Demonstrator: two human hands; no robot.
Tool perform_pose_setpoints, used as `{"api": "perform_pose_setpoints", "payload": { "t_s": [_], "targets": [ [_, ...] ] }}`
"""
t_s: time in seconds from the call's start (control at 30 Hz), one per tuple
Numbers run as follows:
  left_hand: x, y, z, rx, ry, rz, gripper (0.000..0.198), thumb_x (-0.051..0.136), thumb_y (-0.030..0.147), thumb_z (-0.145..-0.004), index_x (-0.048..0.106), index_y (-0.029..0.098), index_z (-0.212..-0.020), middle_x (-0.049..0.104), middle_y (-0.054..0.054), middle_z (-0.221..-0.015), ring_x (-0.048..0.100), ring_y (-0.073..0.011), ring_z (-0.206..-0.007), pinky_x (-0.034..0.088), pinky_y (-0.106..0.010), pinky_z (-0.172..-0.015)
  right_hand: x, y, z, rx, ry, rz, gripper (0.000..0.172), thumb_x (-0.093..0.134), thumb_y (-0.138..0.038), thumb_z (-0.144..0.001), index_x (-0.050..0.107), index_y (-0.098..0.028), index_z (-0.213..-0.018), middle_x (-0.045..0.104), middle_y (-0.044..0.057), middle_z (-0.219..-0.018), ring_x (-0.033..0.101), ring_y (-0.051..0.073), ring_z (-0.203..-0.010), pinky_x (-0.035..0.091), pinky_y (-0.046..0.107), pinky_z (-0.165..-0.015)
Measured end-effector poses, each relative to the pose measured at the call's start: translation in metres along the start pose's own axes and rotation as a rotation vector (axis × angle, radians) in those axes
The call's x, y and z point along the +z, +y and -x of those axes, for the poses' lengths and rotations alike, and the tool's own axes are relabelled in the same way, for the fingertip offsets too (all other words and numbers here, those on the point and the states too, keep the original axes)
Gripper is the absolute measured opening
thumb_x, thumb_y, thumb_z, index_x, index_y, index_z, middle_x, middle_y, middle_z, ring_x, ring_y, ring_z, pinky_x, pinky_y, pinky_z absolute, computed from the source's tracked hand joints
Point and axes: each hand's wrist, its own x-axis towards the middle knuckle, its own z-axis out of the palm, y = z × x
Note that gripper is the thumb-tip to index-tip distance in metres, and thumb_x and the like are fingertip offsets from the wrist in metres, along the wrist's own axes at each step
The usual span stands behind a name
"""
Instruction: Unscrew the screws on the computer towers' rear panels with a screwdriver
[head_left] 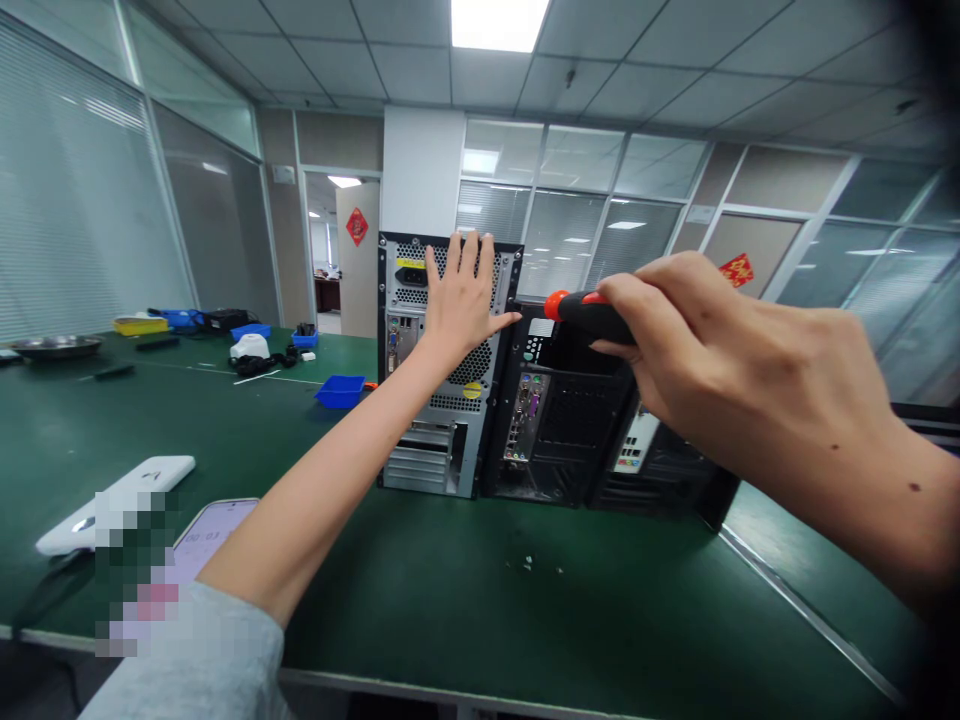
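Observation:
My left hand (459, 300) lies with spread fingers against the upper back panel of a grey computer case (427, 465), fingertips near its top edge. In my right hand (705, 340) is a screwdriver (581, 312) with a black and red-orange handle, held sideways. Its thin shaft points left, toward the case's right edge beside my left thumb. Whether the tip touches a screw is too small to tell. A black computer case (559, 425) stands directly to the right, and another dark case (652, 465) beyond it is partly hidden by my right hand.
Small bits, perhaps screws (528, 563), lie on the green table (420, 590) before the cases. A blue tray (341, 391) sits left of them. Toward the front left are a white power bank (142, 490) and a phone (225, 525). Farther back lie a metal dish (56, 347) and several trays.

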Motion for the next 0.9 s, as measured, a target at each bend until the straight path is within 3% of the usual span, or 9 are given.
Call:
{"api": "perform_pose_setpoints", "payload": {
  "t_s": [0.23, 0.57, 0.7, 0.9],
  "targets": [
    [-0.0015, 0.0014, -0.0002, -0.013, -0.006, 0.002, 0.094, 0.058, 0.057, -0.076, 0.021, 0.009, -0.147, 0.029, -0.021, -0.151, 0.02, -0.0391, -0.141, 0.009, -0.059, -0.115, 0.0017, 0.0003, 0.0002, -0.06, 0.103, 0.035, 0.027, 0.039, -0.024, -0.092, 0.059, -0.013, -0.107, 0.065, 0.01, -0.093, 0.044, 0.01, -0.052, 0.023, 0.025, -0.043],
    [-0.0031, 0.0023, 0.0, -0.013, -0.02, 0.024, 0.095, 0.059, 0.056, -0.075, 0.021, 0.008, -0.147, 0.027, -0.022, -0.151, 0.018, -0.0397, -0.141, 0.007, -0.06, -0.115, 0.0043, -0.0022, -0.0029, -0.011, 0.049, -0.051, 0.029, 0.036, -0.029, -0.093, 0.061, -0.015, -0.099, 0.061, 0.009, -0.086, 0.039, 0.008, -0.05, 0.027, 0.024, -0.044],
    [-0.0024, 0.0025, -0.0002, -0.016, -0.011, 0.012, 0.094, 0.059, 0.056, -0.075, 0.021, 0.011, -0.147, 0.028, -0.021, -0.151, 0.019, -0.038, -0.142, 0.008, -0.059, -0.115, 0.0023, -0.003, -0.002, 0.022, 0.029, -0.028, 0.031, 0.035, -0.032, -0.093, 0.059, -0.015, -0.105, 0.061, 0.01, -0.088, 0.039, 0.008, -0.05, 0.025, 0.024, -0.043],
    [0.0, 0.0014, -0.0006, -0.008, 0.001, 0.036, 0.094, 0.058, 0.056, -0.075, 0.019, 0.011, -0.148, 0.028, -0.021, -0.152, 0.018, -0.0381, -0.142, 0.007, -0.06, -0.115, 0.0017, -0.0049, -0.0028, 0.007, 0.085, 0.066, 0.036, 0.036, -0.037, -0.093, 0.06, -0.012, -0.098, 0.061, 0.01, -0.082, 0.032, 0.007, -0.046, 0.022, 0.022, -0.039]
  ]
}}
